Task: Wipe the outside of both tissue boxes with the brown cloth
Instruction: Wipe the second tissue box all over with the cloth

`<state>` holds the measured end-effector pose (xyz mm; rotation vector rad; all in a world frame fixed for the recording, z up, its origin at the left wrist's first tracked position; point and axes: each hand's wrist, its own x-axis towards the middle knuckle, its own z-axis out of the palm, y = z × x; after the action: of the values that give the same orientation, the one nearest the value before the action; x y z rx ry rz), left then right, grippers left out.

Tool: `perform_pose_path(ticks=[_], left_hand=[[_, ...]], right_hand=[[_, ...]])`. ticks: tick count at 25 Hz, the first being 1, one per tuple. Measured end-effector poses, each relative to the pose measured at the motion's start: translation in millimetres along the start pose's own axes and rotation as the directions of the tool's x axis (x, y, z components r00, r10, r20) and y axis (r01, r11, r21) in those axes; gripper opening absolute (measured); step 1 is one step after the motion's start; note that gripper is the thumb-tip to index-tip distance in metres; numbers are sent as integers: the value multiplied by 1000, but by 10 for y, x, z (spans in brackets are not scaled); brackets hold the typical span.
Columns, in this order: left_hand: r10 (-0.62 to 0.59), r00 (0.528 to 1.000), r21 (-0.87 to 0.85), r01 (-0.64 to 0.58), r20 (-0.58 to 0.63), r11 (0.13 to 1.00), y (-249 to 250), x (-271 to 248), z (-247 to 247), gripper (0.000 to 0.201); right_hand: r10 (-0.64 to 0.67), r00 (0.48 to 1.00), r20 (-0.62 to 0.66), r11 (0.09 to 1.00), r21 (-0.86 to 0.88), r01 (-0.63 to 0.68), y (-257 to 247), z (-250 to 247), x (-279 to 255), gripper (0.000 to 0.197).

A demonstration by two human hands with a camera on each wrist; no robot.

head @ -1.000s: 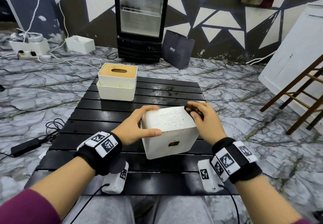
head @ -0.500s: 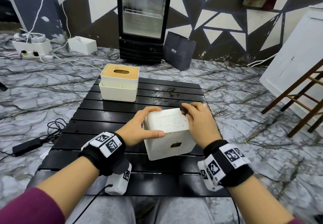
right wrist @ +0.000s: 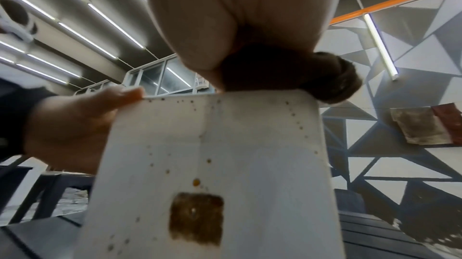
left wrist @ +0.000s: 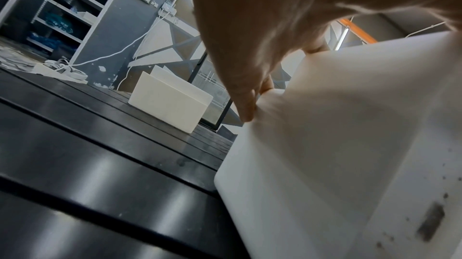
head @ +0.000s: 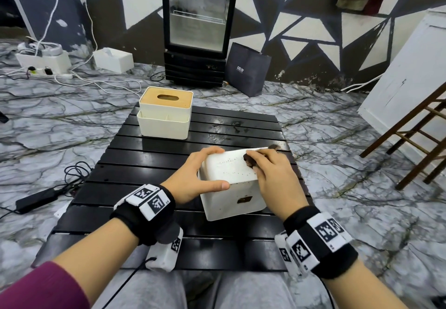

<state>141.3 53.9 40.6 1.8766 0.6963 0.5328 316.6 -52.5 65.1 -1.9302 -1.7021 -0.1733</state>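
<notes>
A white tissue box (head: 231,188) (left wrist: 325,154) (right wrist: 212,164), speckled with brown spots and a brown patch on its near side, stands on the black slatted table (head: 149,161). My left hand (head: 200,176) grips its left top edge, thumb along the near edge. My right hand (head: 272,176) presses a bunched brown cloth (head: 249,160) (right wrist: 300,73) onto the box's top at the right. A second tissue box (head: 165,113) (left wrist: 170,101), cream with a wooden slotted lid, stands at the table's far left.
A black glass-door fridge (head: 200,26) and a dark paper bag (head: 247,70) stand beyond the table. Cables, a power strip (head: 45,72) and a white box (head: 113,59) lie on the marble floor at left. A wooden chair frame (head: 415,135) is at right.
My right hand with the brown cloth has slid leftward and nearer across the box's top. The left hand keeps its grip on the box.
</notes>
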Motion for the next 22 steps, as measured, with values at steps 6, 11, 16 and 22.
perform_pose_path(ticks=[6, 11, 16, 22], left_hand=[[-11, 1000, 12, 11, -16, 1000, 71, -22, 45, 67], [6, 1000, 40, -5, -24, 999, 66, -17, 55, 69], [-6, 1000, 28, 7, -12, 1000, 47, -2, 47, 66], [-14, 1000, 46, 15, -22, 999, 63, 47, 44, 68]], right_hand=[[112, 993, 41, 991, 72, -114, 160, -26, 187, 34], [-13, 1000, 0, 999, 32, 13, -83, 80, 124, 34], [87, 996, 22, 990, 111, -89, 196, -1, 159, 33], [92, 993, 70, 995, 19, -93, 175, 7, 281, 35]])
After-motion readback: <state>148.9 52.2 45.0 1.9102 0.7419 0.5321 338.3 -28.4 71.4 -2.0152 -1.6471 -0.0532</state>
